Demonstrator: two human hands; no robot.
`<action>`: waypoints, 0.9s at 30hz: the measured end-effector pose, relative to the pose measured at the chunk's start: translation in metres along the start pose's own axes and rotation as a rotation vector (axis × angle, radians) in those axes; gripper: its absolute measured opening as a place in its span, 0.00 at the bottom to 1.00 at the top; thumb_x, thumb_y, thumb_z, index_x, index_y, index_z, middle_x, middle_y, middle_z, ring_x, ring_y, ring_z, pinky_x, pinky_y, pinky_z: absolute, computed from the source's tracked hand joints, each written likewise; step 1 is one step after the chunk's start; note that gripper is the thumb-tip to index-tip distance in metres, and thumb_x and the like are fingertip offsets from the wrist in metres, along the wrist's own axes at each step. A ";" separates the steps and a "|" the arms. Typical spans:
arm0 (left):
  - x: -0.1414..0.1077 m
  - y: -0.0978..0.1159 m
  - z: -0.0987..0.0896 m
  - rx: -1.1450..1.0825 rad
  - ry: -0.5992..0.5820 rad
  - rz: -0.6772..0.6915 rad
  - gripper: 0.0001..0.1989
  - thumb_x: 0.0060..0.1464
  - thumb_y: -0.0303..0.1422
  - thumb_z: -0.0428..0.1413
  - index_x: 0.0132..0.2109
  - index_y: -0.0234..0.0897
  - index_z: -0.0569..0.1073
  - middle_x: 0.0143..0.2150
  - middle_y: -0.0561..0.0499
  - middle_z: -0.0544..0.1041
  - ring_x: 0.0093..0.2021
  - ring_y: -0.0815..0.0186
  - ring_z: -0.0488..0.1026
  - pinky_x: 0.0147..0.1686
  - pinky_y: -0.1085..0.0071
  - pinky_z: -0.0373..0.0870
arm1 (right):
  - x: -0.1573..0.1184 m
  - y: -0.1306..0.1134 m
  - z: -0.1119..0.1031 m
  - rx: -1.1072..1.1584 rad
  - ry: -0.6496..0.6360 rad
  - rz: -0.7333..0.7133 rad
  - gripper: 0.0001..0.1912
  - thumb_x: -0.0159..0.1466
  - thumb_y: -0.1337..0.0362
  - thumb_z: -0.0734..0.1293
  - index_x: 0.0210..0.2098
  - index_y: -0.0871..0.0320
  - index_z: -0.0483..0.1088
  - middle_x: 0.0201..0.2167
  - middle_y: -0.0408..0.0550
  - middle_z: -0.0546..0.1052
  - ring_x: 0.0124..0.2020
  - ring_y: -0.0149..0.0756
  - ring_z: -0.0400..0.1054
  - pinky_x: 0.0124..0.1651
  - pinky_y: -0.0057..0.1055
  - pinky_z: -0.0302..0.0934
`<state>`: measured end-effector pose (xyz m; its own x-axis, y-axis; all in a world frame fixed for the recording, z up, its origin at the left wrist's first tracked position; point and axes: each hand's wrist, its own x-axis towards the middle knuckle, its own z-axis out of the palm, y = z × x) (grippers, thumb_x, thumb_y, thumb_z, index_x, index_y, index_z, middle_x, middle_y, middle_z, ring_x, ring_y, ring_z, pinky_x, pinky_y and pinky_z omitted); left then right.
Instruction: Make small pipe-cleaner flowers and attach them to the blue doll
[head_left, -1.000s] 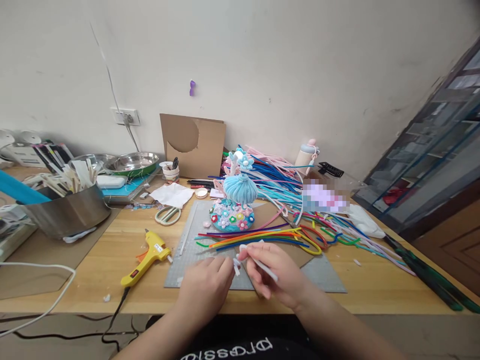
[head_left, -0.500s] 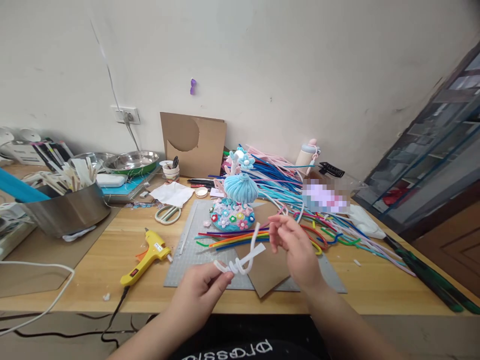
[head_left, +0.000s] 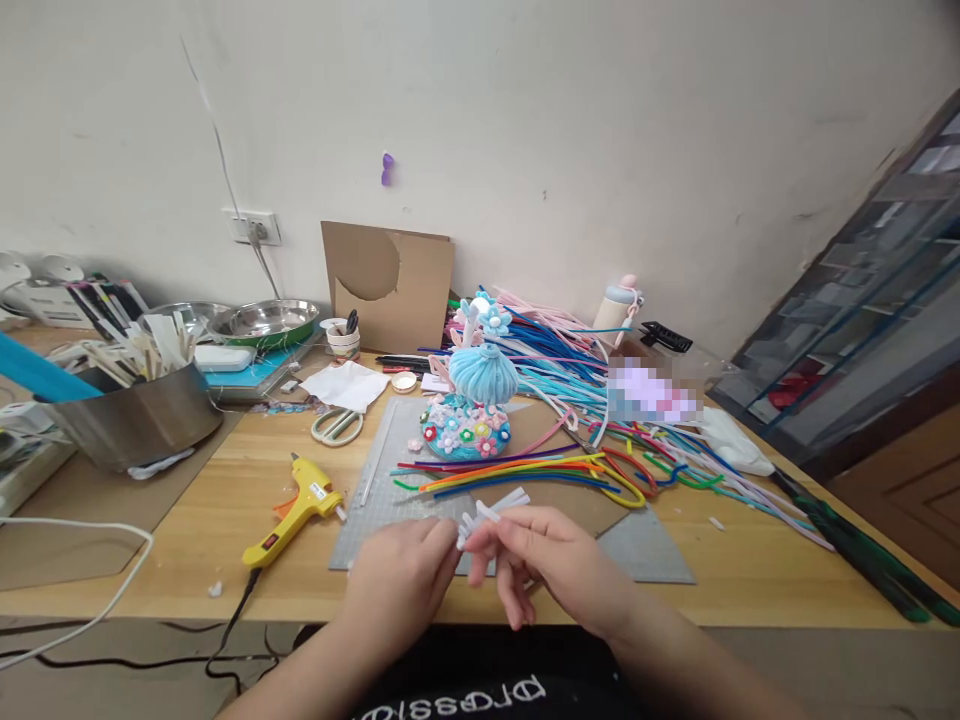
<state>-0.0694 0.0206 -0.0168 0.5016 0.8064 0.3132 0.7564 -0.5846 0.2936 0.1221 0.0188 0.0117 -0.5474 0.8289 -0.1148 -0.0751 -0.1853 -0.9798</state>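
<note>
So the biggest thing here is a light wooden tabletop (head_left: pixel 187 560) stretching across the lower half of the frame, up against a plain pale wall (head_left: pixel 480 120). Next down is a grey cutting mat (head_left: pixel 656 560) at lower centre, then a messy heap of pink, blue and white fuzzy stems (head_left: pixel 559 350) right of centre. A brown cardboard sheet with a round cutout (head_left: pixel 427 300) leans on the wall a bit left of centre, and a round, silvery metal pot (head_left: pixel 142 430) full of sticks sits at the left edge. On the mat there's a row of rainbow-coloured fuzzy stems (head_left: pixel 517 470), and just behind it, mid-frame, a light-blue fuzzy ornament dotted with little flowers (head_left: pixel 484 375). The right hand (head_left: pixel 551 560), lower centre, has thumb and forefinger pinched on the work, other fingers loosely curled. The left hand (head_left: pixel 401 570), just left of it, is closed around the other end. A yellow glue gun with an orange trigger (head_left: pixel 304 505) lies lower left, and pale-handled scissors (head_left: pixel 337 428) lie above it. Smallest is the small white fuzzy bundle (head_left: pixel 514 498) between both hands, in front of the rainbow row; fingers hide most of it.
</note>
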 end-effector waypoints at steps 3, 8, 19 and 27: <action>-0.004 -0.004 0.001 0.283 0.035 0.225 0.08 0.58 0.28 0.47 0.31 0.37 0.68 0.24 0.52 0.71 0.23 0.65 0.66 0.23 0.70 0.51 | -0.005 -0.014 -0.007 0.121 0.018 0.062 0.19 0.64 0.52 0.59 0.44 0.59 0.70 0.42 0.54 0.76 0.13 0.23 0.65 0.15 0.21 0.52; -0.005 -0.009 -0.007 0.391 0.000 0.419 0.07 0.59 0.28 0.46 0.32 0.38 0.66 0.24 0.54 0.70 0.23 0.65 0.65 0.23 0.67 0.50 | -0.014 -0.028 -0.029 -0.148 -0.031 0.170 0.21 0.64 0.54 0.60 0.53 0.54 0.68 0.33 0.49 0.78 0.09 0.20 0.57 0.12 0.20 0.43; -0.010 -0.013 -0.002 0.006 0.068 0.134 0.11 0.61 0.33 0.46 0.31 0.37 0.68 0.23 0.54 0.71 0.24 0.69 0.66 0.24 0.73 0.54 | 0.004 0.005 -0.054 -0.063 -0.245 0.165 0.38 0.59 0.36 0.53 0.50 0.62 0.68 0.23 0.43 0.68 0.16 0.22 0.49 0.18 0.21 0.43; 0.004 -0.008 0.009 -0.499 0.016 -0.341 0.17 0.59 0.40 0.45 0.29 0.36 0.71 0.26 0.52 0.74 0.28 0.65 0.69 0.29 0.74 0.61 | -0.001 0.009 -0.004 -0.538 -0.007 -0.127 0.13 0.65 0.58 0.59 0.31 0.60 0.69 0.21 0.40 0.63 0.23 0.27 0.54 0.26 0.23 0.48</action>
<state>-0.0701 0.0291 -0.0259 0.2566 0.9564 0.1394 0.5830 -0.2682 0.7669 0.1254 0.0180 0.0026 -0.5673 0.8234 0.0093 0.2947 0.2136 -0.9314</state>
